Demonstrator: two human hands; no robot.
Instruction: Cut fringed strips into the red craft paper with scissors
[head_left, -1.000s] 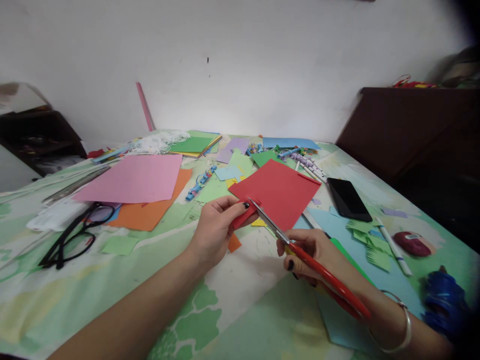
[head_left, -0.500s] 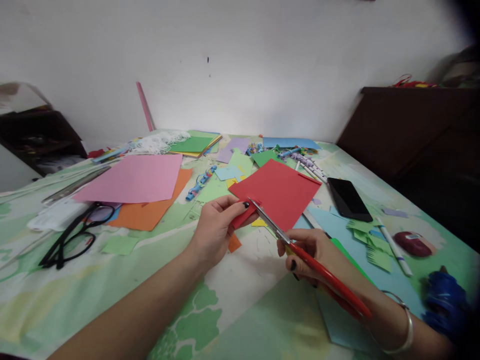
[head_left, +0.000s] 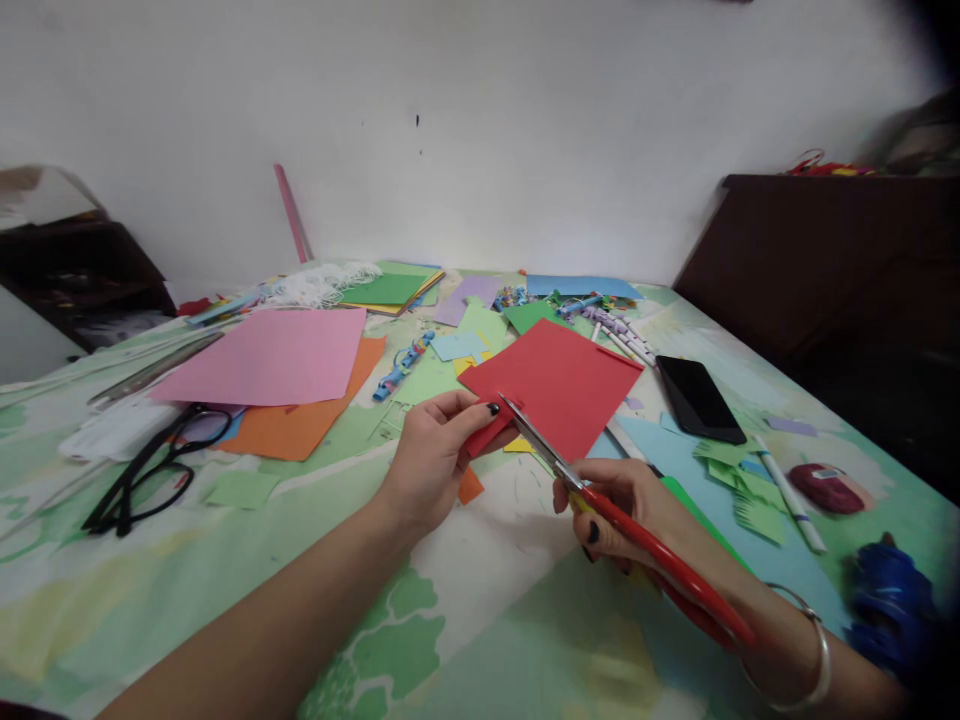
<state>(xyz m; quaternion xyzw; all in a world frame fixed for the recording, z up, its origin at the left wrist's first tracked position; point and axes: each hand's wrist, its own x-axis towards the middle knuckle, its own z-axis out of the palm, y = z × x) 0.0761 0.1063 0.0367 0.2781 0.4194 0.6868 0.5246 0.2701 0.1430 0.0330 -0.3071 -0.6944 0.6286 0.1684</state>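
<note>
My left hand (head_left: 435, 455) pinches the near corner of a red paper sheet (head_left: 559, 385) between thumb and fingers, lifting that edge off the table. My right hand (head_left: 626, 510) grips red-handled scissors (head_left: 637, 540). Their metal blades (head_left: 534, 436) point up-left and meet the red sheet's edge right beside my left fingertips. A silver bangle (head_left: 814, 660) circles my right wrist.
A pink sheet (head_left: 270, 355) lies over an orange one (head_left: 307, 415) at left, with black glasses (head_left: 142, 480) nearer. A black phone (head_left: 697, 398), white pen (head_left: 787, 495), red object (head_left: 829, 487) and blue object (head_left: 889, 600) lie right. Paper scraps litter the green-patterned cloth (head_left: 187, 560). A dark cabinet (head_left: 825, 260) stands right.
Almost nothing differs. The scissors' handles and my right hand have shifted slightly down and right; the blades stay at the red sheet's edge.
</note>
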